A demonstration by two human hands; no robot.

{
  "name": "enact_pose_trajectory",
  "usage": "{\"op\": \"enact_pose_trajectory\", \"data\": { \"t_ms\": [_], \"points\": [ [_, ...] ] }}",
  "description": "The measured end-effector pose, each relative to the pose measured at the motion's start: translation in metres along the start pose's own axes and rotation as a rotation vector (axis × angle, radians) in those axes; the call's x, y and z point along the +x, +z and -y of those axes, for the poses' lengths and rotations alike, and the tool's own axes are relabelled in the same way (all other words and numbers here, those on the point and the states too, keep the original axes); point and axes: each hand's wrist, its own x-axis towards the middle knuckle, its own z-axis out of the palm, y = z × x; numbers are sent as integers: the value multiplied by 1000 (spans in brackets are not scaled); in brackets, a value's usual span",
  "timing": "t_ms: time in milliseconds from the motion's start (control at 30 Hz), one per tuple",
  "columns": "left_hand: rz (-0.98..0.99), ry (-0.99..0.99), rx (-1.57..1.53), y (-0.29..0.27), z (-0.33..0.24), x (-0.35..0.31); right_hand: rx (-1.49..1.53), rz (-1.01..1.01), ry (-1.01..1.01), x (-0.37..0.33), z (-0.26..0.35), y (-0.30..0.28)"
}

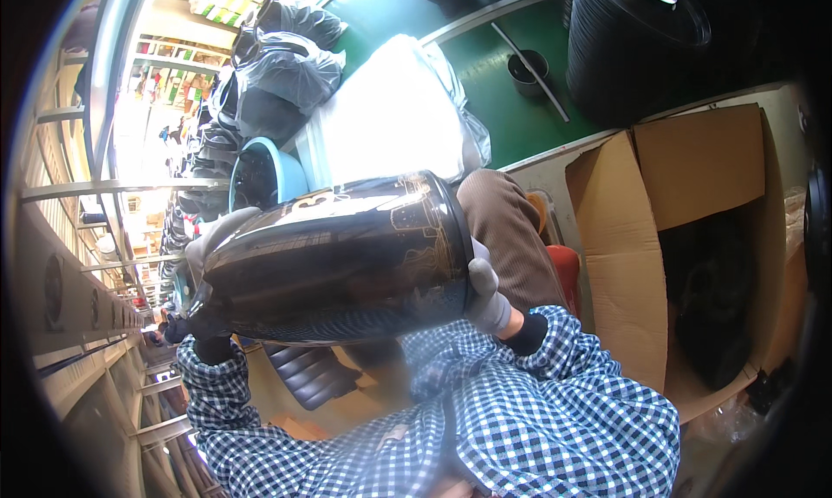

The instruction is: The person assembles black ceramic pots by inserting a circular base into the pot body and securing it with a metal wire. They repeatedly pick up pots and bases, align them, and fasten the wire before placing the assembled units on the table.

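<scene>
A large glossy black vessel (338, 264) with gold line patterns lies sideways across the middle of the view. It tapers toward its left end. My left hand (220, 234), in a grey glove, is wrapped round that narrower end. The grey-gloved right hand (488, 295) grips the wide rim at the other end, with fingertips curled over the edge. Between the two hands the vessel is held up off any surface. Its underside and the palms are hidden.
A cardboard box (620, 264) with raised flaps and dark contents stands at right. Beyond are a white plastic bag (390, 108), a light-blue tub (289, 175), a green tabletop (485, 60) with a dark cup (527, 67), and stacked black parts (615, 65). Metal railings (130, 188) run along the left.
</scene>
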Motion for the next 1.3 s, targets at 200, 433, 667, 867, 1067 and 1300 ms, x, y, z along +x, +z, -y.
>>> {"op": "enact_pose_trajectory", "data": {
  "t_ms": [200, 433, 667, 867, 1067, 1300],
  "points": [
    [-177, 374, 622, 16, -19, -3, 414, 91, 111, 4, -1, -31],
    [-89, 665, 1078, 42, -100, -43, -605, 246, -403, 9, -29, -73],
    [-120, 451, 599, 16, -18, -62, -772, 534, -234, 5, 7, -53],
    [-196, -45, -142, 27, 75, -92, -870, 405, -527, -9, 14, -5],
    [-307, 64, -7, 35, 49, -89, -517, 207, -53, -22, -27, -13],
    [-146, 618, 687, 25, 27, -81, -2013, 372, -424, -28, 12, -7]
  ]
}}
